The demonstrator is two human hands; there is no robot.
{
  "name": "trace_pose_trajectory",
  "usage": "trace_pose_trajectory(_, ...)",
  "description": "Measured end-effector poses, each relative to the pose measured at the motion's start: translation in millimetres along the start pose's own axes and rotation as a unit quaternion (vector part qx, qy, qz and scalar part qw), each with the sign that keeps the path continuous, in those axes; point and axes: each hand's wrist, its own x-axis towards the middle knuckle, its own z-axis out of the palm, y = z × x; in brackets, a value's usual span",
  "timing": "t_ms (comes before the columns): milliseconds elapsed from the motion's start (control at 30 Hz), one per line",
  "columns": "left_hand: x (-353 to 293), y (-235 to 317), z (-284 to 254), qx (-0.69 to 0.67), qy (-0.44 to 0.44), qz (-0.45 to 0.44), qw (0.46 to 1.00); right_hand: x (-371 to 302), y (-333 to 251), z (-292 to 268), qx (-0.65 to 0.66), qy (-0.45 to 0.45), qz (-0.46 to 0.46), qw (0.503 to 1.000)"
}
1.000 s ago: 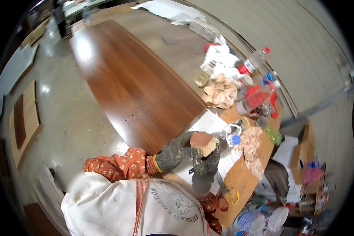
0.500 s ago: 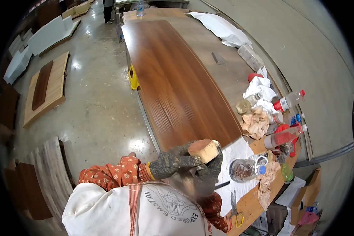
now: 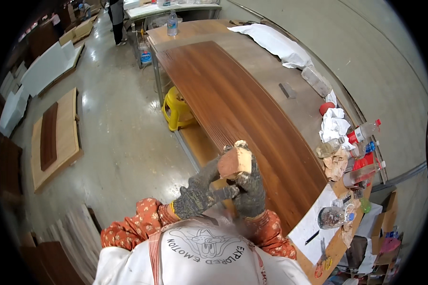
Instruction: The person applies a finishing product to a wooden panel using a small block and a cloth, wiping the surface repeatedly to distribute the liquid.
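Both my hands wear dark grey knitted gloves and meet in front of my chest, at the near left edge of the brown wood-grain panel (image 3: 252,118). Between them is a sanding-sponge-like block (image 3: 235,163), with a reddish-brown face and a pale yellow side. My right hand (image 3: 253,192) is closed around the block's right side, fingertips at its top. My left hand (image 3: 195,194) is bent in from the left, fingers at the block's left edge and beneath it. The palms are partly hidden.
A yellow stool (image 3: 178,109) stands left of the panel. Along the table's right side are a plastic jug (image 3: 332,218), white paper (image 3: 302,232), a black pen (image 3: 312,237), scissors (image 3: 322,254) and several bottles. A grey block (image 3: 286,90) lies beyond the panel.
The sponge block has turned in my hands and shifted left and up in the picture. My right hand, blurred before, shows clearly. The view has turned, revealing more of the stool.
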Motion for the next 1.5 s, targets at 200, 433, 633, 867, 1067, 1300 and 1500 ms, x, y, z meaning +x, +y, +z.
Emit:
trace_pose_trajectory(200,18.6,-25.0,-68.6,-0.091,0.075,0.028,0.993,91.1,32.4,16.4,0.226,-0.002,0.075,0.971)
trace_pose_trajectory(433,49.7,-49.2,-174.3,0.009,0.101,-0.080,0.992,224.0,70.7,-8.5,0.545,-0.001,0.102,0.832)
trace_pose_trajectory(633,114.4,-26.8,-251.9,0.248,0.149,-0.031,0.957,320.5,128.5,-15.2,0.599,-0.005,0.112,0.793)
trace_pose_trajectory(867,214.5,-24.8,-332.3,0.387,0.147,0.125,0.902,382.8,174.9,-2.1,0.595,0.007,0.119,0.795)
trace_pose_trajectory(1067,379.0,-12.5,-396.7,0.476,-0.010,0.284,0.832,400.3,213.7,6.1,0.573,0.082,0.166,0.798)
trace_pose_trajectory(1300,584.2,-50.9,-386.0,0.505,-0.156,0.371,0.764,378.1,225.0,-4.1,0.452,0.291,0.112,0.835)
trace_pose_trajectory(1500,651.7,-69.5,-325.3,0.524,-0.257,0.335,0.740,372.4,208.8,-1.4,0.495,0.348,0.023,0.796)
